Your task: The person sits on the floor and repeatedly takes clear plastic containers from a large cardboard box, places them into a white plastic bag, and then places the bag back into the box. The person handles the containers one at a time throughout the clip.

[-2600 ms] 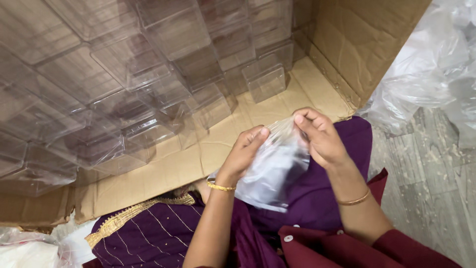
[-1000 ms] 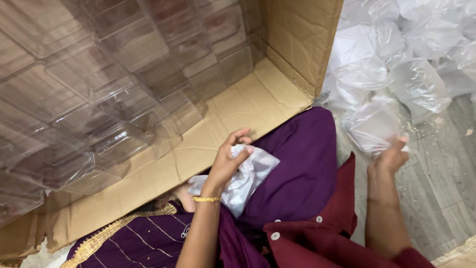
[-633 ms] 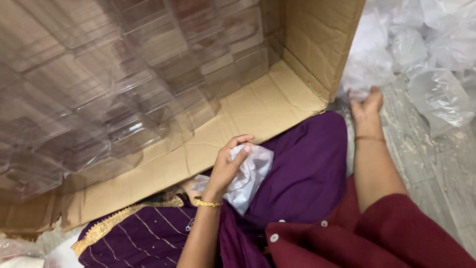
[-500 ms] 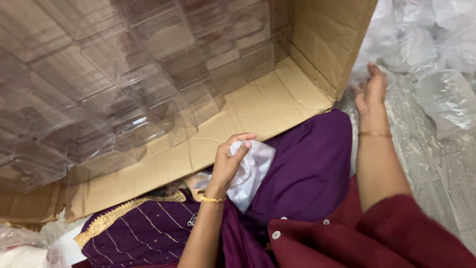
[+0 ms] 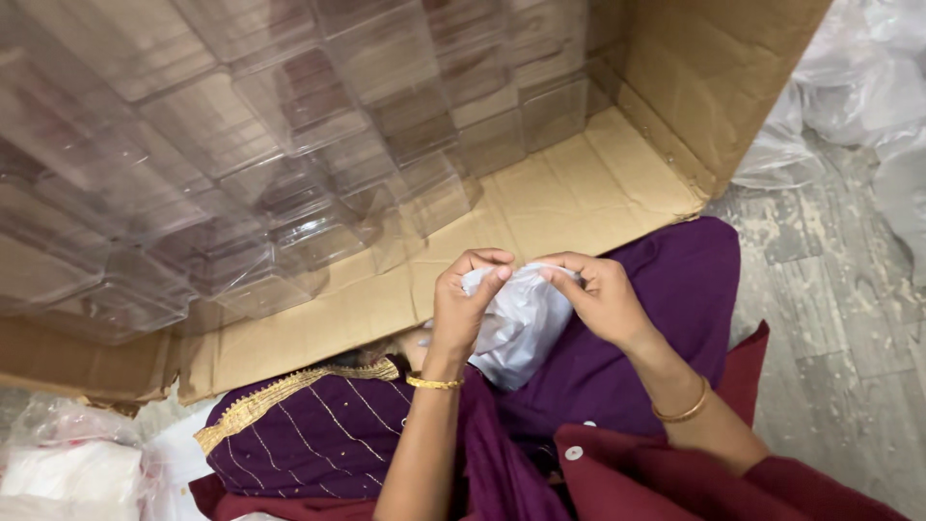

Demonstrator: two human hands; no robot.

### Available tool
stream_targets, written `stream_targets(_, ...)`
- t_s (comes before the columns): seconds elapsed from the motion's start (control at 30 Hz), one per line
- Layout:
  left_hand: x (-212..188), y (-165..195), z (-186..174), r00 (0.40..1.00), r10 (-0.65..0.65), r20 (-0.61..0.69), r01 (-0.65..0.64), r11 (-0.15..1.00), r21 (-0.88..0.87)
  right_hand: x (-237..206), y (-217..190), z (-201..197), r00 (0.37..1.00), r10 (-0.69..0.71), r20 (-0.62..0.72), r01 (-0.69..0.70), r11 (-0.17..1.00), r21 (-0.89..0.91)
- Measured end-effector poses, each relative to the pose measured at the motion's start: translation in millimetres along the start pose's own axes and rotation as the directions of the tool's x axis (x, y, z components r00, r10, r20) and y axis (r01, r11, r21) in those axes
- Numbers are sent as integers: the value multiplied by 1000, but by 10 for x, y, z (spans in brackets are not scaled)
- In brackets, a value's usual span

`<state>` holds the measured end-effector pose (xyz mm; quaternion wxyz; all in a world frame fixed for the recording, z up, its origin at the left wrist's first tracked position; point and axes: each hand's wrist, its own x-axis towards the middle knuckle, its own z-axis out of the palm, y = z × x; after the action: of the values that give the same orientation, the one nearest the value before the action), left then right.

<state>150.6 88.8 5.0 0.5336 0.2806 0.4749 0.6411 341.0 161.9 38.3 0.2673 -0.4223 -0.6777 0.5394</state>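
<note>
Sitting low on a grey, dusty floor before a large cardboard carton tipped on its side, with stacked clear plastic boxes filling its left and back, and crumpled clear wrappers heaped off to the upper right. Resting over a purple lap cloth, just off the carton's open flap. Holding a small clear plastic bag between both hands, up at its top edge. Left hand pinching the bag's upper left corner, fingers clenched on the film with thumb meeting forefinger. Right hand pinching the upper right corner in the same way, fingertips curled in and gripping, not released. Hanging down and toward the body from the two grips, with the bag's long axis running from the pinched mouth near the carton flap to its loose bottom near the left wrist. Lying directly between the hands, so neither one nearer than the other, both touching the same top edge from opposite sides. Looking thin, wrinkled and milky-translucent, slack and seemingly unfilled, though hard to tell for certain. Wearing a gold bangle on the left wrist and another on the right.
</note>
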Motion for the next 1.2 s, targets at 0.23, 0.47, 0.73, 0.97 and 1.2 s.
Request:
stream_targets(0.23, -30, 160, -179, 1000, 0, -11, 1, 998, 60, 96, 58, 115, 983, 114, -144, -79, 971, 224)
stream_targets(0.47, -42, 105, -208, 991, 89, -104, -108, 973, -204, 92, -215, 215, 985, -45, -169, 46, 999, 0)
stream_targets(0.73, -50, 218, -250, 992, -39, -117, 24, 992, -125, 166, -468, 232, 997, -35, -75, 36, 999, 11)
stream_targets(0.97, -68, 411, -222, 990, 73, -123, -80, 995, -54, 218, -439, 320, 1000, 18, -23, -18, 1000, 6)
stream_targets(1.2, -113, 510, -212, 998, 34, -56, -32, 999, 35, 253, -614, 268, 972, -228, 56, 230, 973, -22)
